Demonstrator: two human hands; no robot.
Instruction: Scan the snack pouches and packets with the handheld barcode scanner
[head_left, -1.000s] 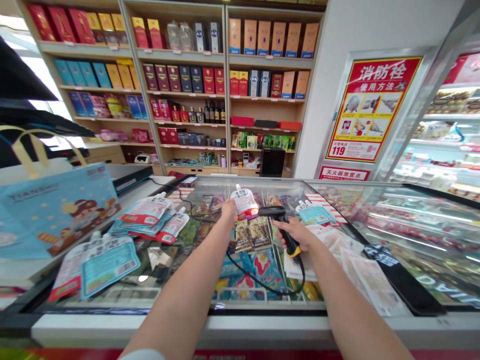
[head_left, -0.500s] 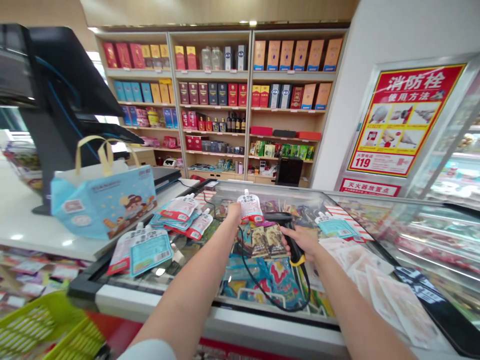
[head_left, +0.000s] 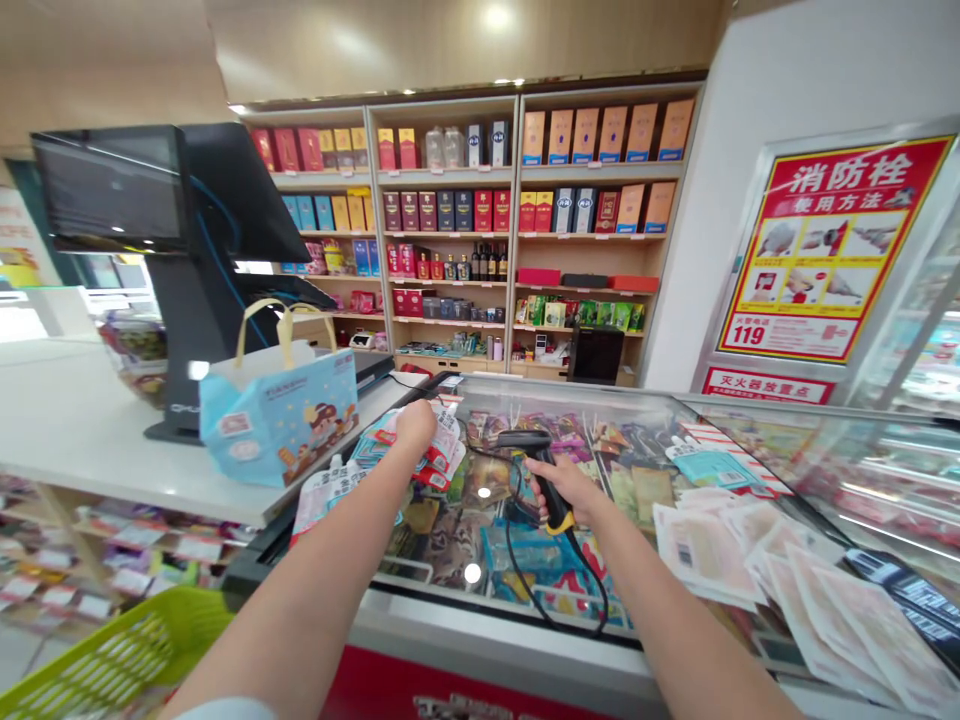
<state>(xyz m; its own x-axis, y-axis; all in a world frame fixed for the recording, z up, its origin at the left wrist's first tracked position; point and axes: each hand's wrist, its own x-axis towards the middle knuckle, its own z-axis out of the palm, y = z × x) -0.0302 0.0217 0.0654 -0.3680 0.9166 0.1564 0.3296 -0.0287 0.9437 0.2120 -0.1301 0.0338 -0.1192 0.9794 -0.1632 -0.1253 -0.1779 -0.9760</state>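
Note:
My left hand is at the pile of spouted pouches on the left of the freezer's glass lid. Its fingers are curled at a white and red spouted pouch; the fingertips are hidden. More pouches lie under and beside it, and white spouted pouches rest nearer me, partly behind my forearm. In my right hand is a black and yellow barcode scanner, gripped by its handle above the glass, its head turned left. The scanner's cable loops down over the lid.
A blue paper bag stands on the white counter beside a black checkout screen. On the right lie a light blue pouch and several flat, pale packets. A green basket is low at left.
My left hand has moved left with the white and red pouch, from near the scanner to the pile. The scanner remains in my right hand. The view has turned left and up.

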